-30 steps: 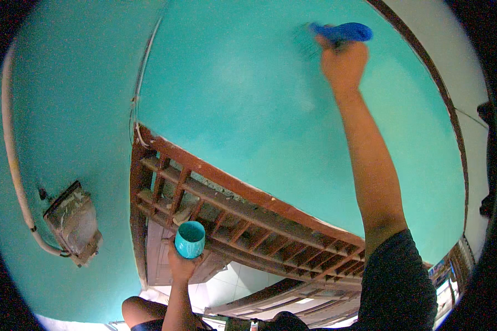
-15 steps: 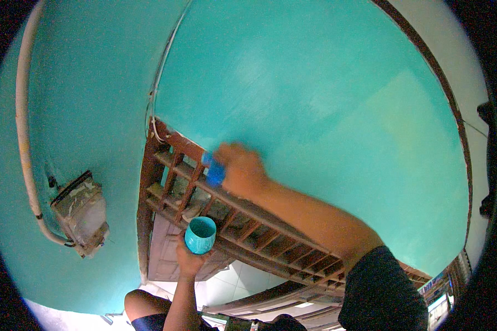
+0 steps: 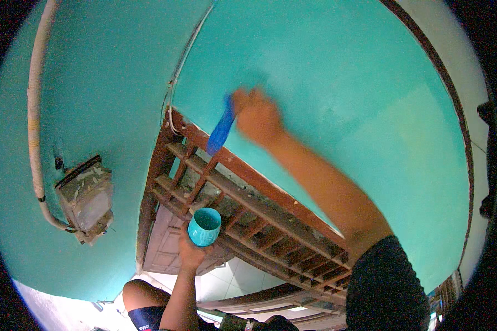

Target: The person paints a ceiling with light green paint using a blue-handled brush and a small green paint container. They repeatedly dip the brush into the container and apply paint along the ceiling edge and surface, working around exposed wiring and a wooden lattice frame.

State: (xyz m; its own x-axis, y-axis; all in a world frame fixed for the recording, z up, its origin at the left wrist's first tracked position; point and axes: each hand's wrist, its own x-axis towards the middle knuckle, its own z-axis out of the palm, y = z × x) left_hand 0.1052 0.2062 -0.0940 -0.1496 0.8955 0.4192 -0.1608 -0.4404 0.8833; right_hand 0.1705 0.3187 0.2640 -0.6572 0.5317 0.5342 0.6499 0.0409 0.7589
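Observation:
My right hand [image 3: 258, 117] is raised against the turquoise wall [image 3: 326, 71], its fingers closed around a blue-handled paintbrush [image 3: 221, 132]. The handle slants down and left over the wooden frame; the hand hides the bristle end, so whether it touches the wall cannot be seen. Lower down, my left hand [image 3: 192, 251] grips a turquoise cup [image 3: 205, 227] from below and behind. The cup stands upright with its mouth toward me, and its inside looks dark turquoise; the paint level cannot be made out. A darker, fresh-looking patch of turquoise surrounds my right hand.
A brown wooden lattice [image 3: 259, 193] runs below the painted wall, near both hands. On the left wall hang a worn, paint-spattered box [image 3: 88, 201] and a pale pipe [image 3: 35, 110]. A thin cable [image 3: 185, 58] follows the corner. Pale floor tiles [image 3: 226, 278] show far below.
My right hand has moved up the wall with the paintbrush, away from the wooden lattice, and more of the blue handle shows. My left hand still holds the cup in nearly the same place.

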